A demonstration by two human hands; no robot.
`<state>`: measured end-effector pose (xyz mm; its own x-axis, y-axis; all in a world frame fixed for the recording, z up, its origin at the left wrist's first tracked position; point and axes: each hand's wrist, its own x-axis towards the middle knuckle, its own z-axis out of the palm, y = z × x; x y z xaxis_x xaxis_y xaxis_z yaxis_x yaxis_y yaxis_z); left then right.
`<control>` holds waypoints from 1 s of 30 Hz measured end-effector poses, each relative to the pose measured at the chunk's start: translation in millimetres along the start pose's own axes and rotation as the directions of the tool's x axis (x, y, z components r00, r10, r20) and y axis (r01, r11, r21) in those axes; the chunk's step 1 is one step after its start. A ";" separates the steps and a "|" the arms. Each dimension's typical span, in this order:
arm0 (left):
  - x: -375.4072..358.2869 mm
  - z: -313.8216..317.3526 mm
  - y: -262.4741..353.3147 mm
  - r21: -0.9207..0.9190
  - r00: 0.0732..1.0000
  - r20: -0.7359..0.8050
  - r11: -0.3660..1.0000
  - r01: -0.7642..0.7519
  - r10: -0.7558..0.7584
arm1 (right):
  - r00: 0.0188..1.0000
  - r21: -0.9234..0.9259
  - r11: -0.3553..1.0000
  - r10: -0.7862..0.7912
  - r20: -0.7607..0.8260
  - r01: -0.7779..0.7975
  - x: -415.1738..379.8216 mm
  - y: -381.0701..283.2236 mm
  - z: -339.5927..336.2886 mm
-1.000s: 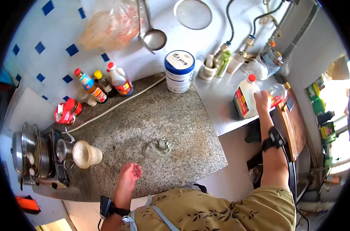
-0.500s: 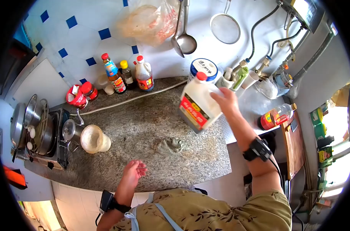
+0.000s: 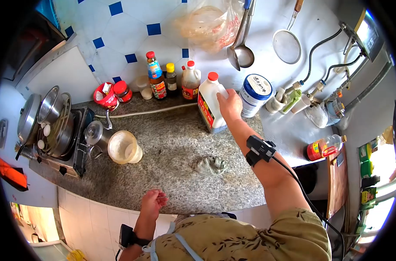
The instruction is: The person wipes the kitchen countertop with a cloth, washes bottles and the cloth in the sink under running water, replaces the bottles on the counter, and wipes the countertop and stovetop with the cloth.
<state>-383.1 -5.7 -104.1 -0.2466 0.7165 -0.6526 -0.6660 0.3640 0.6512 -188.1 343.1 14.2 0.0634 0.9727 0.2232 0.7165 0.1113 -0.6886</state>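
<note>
Leftward, a kettle [image 3: 96,133] stands beside a pale pot [image 3: 125,148] on the table [image 3: 172,148]. At lower left of centre, the left hand [image 3: 153,202] is loosely curled, half open, nothing visible in it. Above centre, the right hand [image 3: 230,105] grips a red-capped jug [image 3: 210,108], near a blue-lidded tub [image 3: 255,96].

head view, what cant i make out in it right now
Handle of the jug: head view, hidden by the right hand.
Small print on the jug's label: head view, too small to read.
Contents of the bag: head view, blurred by its cloudy plastic.
Top of the bag: head view, cut off by the picture's top edge.
</note>
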 end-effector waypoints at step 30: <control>68.0 131.4 18.3 0.222 0.989 0.121 0.973 0.056 -0.084 | 0.674 0.273 0.932 0.362 -0.644 -0.239 -1.3 476.6 -348.1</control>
<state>-319.6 127.9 -85.7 -0.1025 0.7500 -0.6535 -0.5057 0.5264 0.6835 395.2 324.0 -74.2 0.7494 0.5649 0.3453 0.4624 -0.0733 -0.8836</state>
